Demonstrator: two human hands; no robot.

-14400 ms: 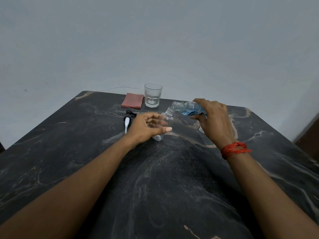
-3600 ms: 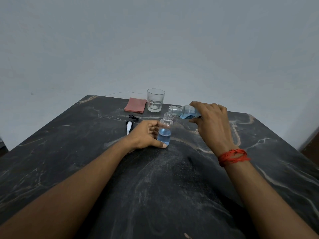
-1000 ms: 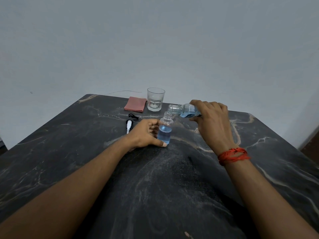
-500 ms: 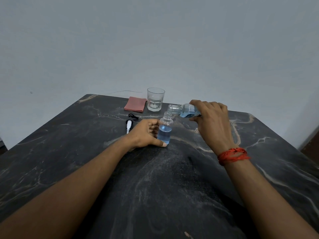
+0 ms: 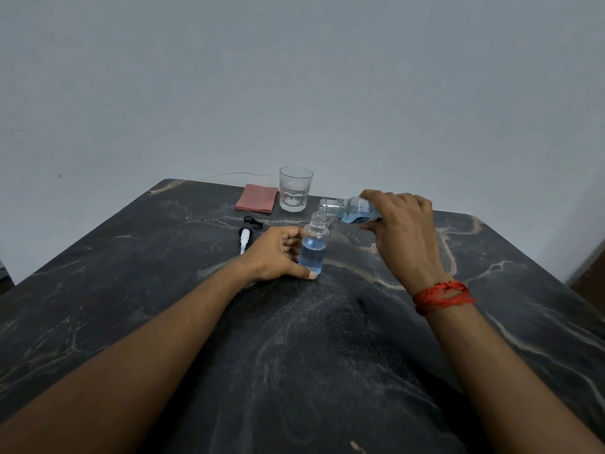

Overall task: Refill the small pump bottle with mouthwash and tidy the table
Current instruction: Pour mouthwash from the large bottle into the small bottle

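Liquid (image 5: 311, 259) rose in pump bottle (image 5: 317, 228) gripped by left hand (image 5: 275, 253); right hand (image 5: 402, 231) grips and half-hides mouthwash bottle (image 5: 352, 209).

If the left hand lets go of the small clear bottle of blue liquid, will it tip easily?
The small clear round bottle looks tall and narrow, so it probably tips if nudged at its neck. Blue liquid fills its lower part, likely adding steadying weight. Its smooth wall may be slippery.
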